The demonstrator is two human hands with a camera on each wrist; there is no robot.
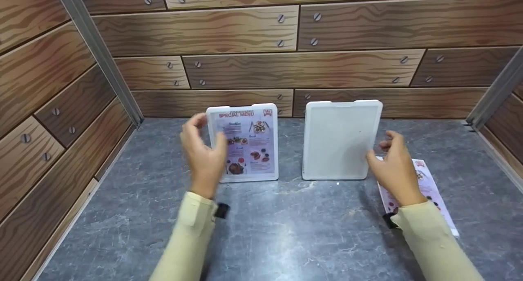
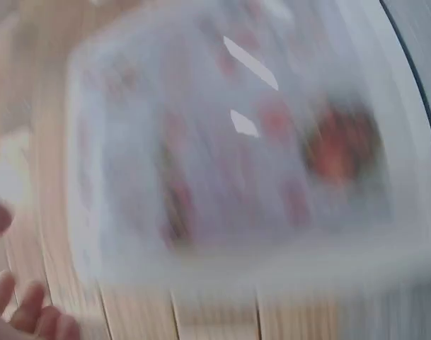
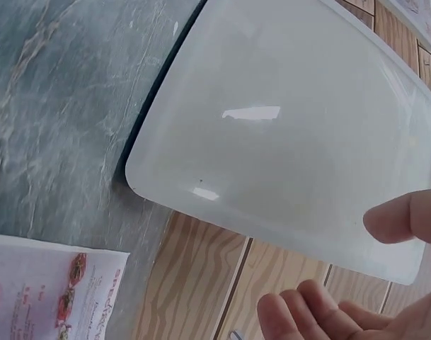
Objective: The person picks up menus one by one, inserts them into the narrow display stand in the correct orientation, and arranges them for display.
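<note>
Two white-framed upright holders stand side by side on the table. The left holder (image 1: 276, 150) shows a menu sheet (image 1: 261, 144) headed "SPECIAL MENU"; it is blurred in the left wrist view. My left hand (image 1: 204, 154) is at its left edge, thumb in front and fingers spread apart; no grip shows. The right holder (image 1: 339, 142) has a blank white face. Beside its right edge is my right hand (image 1: 394, 170), fingers loosely bent and thumb apart from them, with nothing between them. A loose menu sheet (image 1: 427, 183) lies flat under my right hand, partly hidden by it.
The grey marble-patterned table (image 1: 269, 240) meets a wood-plank-patterned back wall (image 1: 237, 70). Similar panels (image 1: 41, 121) line the left side, with metal corner posts (image 1: 102, 48). A gap of table separates the two holders.
</note>
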